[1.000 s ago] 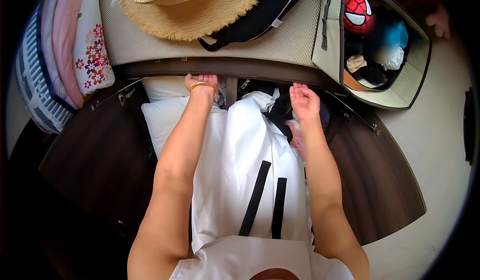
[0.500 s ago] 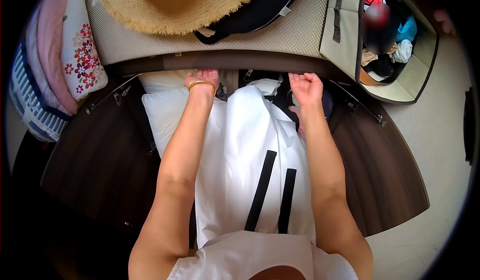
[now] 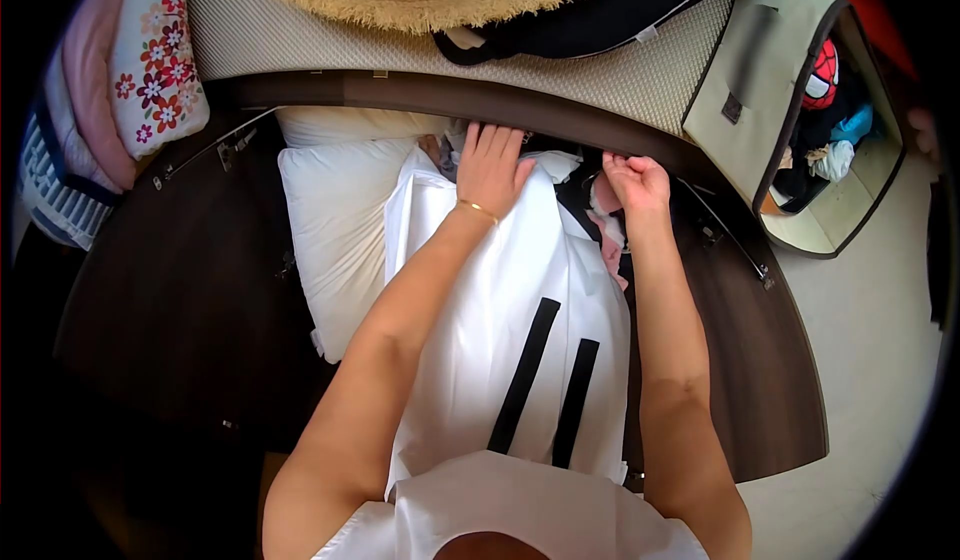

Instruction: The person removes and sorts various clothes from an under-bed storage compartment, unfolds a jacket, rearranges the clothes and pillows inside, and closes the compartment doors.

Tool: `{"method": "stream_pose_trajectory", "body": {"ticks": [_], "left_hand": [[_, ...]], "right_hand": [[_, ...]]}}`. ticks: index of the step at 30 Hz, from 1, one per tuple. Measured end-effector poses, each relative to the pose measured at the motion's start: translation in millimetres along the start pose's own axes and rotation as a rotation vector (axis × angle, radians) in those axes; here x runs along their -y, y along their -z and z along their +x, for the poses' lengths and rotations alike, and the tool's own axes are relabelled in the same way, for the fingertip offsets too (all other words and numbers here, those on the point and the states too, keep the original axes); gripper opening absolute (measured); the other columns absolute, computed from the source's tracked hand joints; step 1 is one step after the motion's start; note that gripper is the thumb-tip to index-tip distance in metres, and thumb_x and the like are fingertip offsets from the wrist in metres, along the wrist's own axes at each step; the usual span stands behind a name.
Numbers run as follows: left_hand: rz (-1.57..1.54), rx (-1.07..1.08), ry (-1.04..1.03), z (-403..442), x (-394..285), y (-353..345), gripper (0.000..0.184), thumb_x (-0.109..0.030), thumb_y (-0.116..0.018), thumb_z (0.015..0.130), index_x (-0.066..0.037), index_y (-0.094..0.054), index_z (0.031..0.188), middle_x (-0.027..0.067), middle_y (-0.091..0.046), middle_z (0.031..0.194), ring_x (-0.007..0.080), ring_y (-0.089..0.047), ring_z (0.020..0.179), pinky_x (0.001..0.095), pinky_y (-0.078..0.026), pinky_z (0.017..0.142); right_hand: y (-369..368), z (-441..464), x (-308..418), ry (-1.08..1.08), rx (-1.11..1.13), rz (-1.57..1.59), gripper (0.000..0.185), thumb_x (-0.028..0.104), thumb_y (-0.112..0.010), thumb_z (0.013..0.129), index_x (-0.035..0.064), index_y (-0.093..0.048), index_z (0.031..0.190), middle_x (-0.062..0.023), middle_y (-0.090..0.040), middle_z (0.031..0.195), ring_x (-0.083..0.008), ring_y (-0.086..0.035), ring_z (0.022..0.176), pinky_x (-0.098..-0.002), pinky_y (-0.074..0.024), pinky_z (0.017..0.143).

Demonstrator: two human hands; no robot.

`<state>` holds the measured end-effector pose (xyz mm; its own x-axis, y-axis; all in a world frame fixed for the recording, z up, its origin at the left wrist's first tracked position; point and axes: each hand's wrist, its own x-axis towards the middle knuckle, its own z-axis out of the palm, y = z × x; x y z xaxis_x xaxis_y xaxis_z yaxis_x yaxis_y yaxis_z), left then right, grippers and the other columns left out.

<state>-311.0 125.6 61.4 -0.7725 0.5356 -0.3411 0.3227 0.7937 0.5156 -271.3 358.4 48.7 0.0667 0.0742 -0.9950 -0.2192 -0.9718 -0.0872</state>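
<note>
Palm down, my left hand (image 3: 490, 168), with a gold bracelet at the wrist, lies over the far end of the white cloth (image 3: 500, 290). Its fingers are stretched out and their tips reach the dark brown edge board (image 3: 430, 92) of the raised bed base. Farther right, my right hand (image 3: 638, 182) is turned palm up, its fingers curled under that same board. A white pillow (image 3: 340, 230) lies left of the white cloth, inside the dark storage space. Pink and white fabric (image 3: 608, 235) shows beside my right wrist. Two black straps (image 3: 525, 375) hang down the white cloth.
A mattress (image 3: 310, 25) rests on the raised base, bearing a straw hat (image 3: 450, 0) and a black bag (image 3: 600, 25). Folded bedding (image 3: 155, 70) stands at the left. An open fabric box (image 3: 835, 230) with clothes stands right. A metal strut (image 3: 730, 230) slopes beside my right arm.
My left hand has moved right and turned from palm up under the board to palm down. My right hand stays at the board. The view has shifted, showing more of the pillow.
</note>
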Motion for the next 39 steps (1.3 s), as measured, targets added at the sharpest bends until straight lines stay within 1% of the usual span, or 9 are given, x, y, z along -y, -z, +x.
{"method": "stream_pose_trajectory", "body": {"ticks": [11,15,19,25,27,29,34,35,39], "left_hand": [[0.057,0.119,0.204,46,-10,-36,0.058,-0.059,-0.058,0.076,-0.010,-0.066,0.105,0.0100,-0.064,0.106,0.0315,-0.055,0.105,0.0490,-0.031,0.096],[0.064,-0.007,0.094,36,-10,-37,0.057,-0.051,-0.061,0.078,-0.007,-0.060,0.114,0.0155,-0.059,0.116,0.0349,-0.049,0.112,0.0516,-0.028,0.099],[0.037,0.302,0.177,38,-14,-21,0.061,-0.042,-0.063,0.078,-0.005,-0.052,0.125,0.0161,-0.052,0.127,0.0320,-0.045,0.119,0.0501,-0.021,0.106],[0.006,0.281,0.033,23,-10,-24,0.070,-0.044,-0.064,0.075,-0.004,-0.046,0.130,0.0163,-0.050,0.127,0.0326,-0.042,0.120,0.0520,-0.020,0.106],[-0.147,0.360,-0.279,-20,-10,-40,0.084,-0.039,-0.065,0.074,0.003,-0.033,0.138,0.0193,-0.024,0.148,0.0335,-0.022,0.137,0.0471,-0.012,0.113],[-0.229,0.431,-0.047,-92,-16,-58,0.080,-0.029,-0.062,0.079,0.008,-0.026,0.140,0.0235,-0.015,0.150,0.0346,-0.013,0.141,0.0440,-0.013,0.115],[-0.571,0.087,0.113,-97,-63,-42,0.063,-0.003,-0.057,0.076,0.005,-0.036,0.135,0.0267,-0.034,0.141,0.0410,-0.035,0.130,0.0411,-0.029,0.109],[-0.724,0.032,0.168,-78,-76,-35,0.056,-0.003,-0.055,0.081,0.003,-0.038,0.135,0.0224,-0.041,0.138,0.0352,-0.043,0.126,0.0400,-0.034,0.105],[-2.138,-0.254,0.982,17,-97,-39,0.034,-0.009,-0.055,0.090,-0.002,-0.051,0.123,0.0072,-0.055,0.121,0.0189,-0.053,0.112,0.0337,-0.042,0.097]], "right_hand": [[2,10,1,0.009,-0.022,0.011,0.046,-0.010,-0.036,0.069,-0.0003,-0.051,0.111,-0.0144,-0.054,0.121,-0.0306,-0.048,0.117,-0.0491,-0.0335,0.105],[-5,7,-1,0.004,-0.071,0.024,0.047,-0.009,-0.036,0.070,-0.0009,-0.051,0.114,-0.0146,-0.053,0.122,-0.0315,-0.047,0.118,-0.0496,-0.0332,0.105],[-7,4,-2,0.023,-0.067,-0.004,0.045,-0.008,-0.036,0.071,-0.0016,-0.051,0.113,-0.0160,-0.054,0.121,-0.0326,-0.049,0.116,-0.0503,-0.0355,0.104],[-10,6,-1,0.015,-0.064,-0.008,0.044,-0.008,-0.035,0.072,-0.0022,-0.052,0.113,-0.0172,-0.054,0.121,-0.0331,-0.050,0.115,-0.0515,-0.0364,0.103],[-8,7,-5,-0.010,-0.045,-0.026,0.046,-0.008,-0.035,0.071,-0.0020,-0.052,0.113,-0.0170,-0.054,0.122,-0.0334,-0.049,0.116,-0.0521,-0.0351,0.104],[-2,10,4,-0.004,-0.030,-0.033,0.047,-0.008,-0.035,0.070,-0.0017,-0.051,0.114,-0.0168,-0.053,0.123,-0.0337,-0.048,0.118,-0.0527,-0.0339,0.104],[0,5,-2,0.026,-0.040,-0.004,0.047,-0.009,-0.036,0.069,-0.0022,-0.051,0.113,-0.0160,-0.052,0.123,-0.0317,-0.047,0.119,-0.0503,-0.0310,0.107],[5,14,2,0.011,-0.040,0.021,0.045,-0.008,-0.035,0.070,-0.0017,-0.051,0.112,-0.0164,-0.053,0.121,-0.0314,-0.048,0.118,-0.0501,-0.0310,0.107],[2,8,-4,0.038,-0.012,0.023,0.043,-0.009,-0.035,0.071,-0.0025,-0.052,0.110,-0.0161,-0.054,0.119,-0.0317,-0.048,0.118,-0.0500,-0.0298,0.108]]}}
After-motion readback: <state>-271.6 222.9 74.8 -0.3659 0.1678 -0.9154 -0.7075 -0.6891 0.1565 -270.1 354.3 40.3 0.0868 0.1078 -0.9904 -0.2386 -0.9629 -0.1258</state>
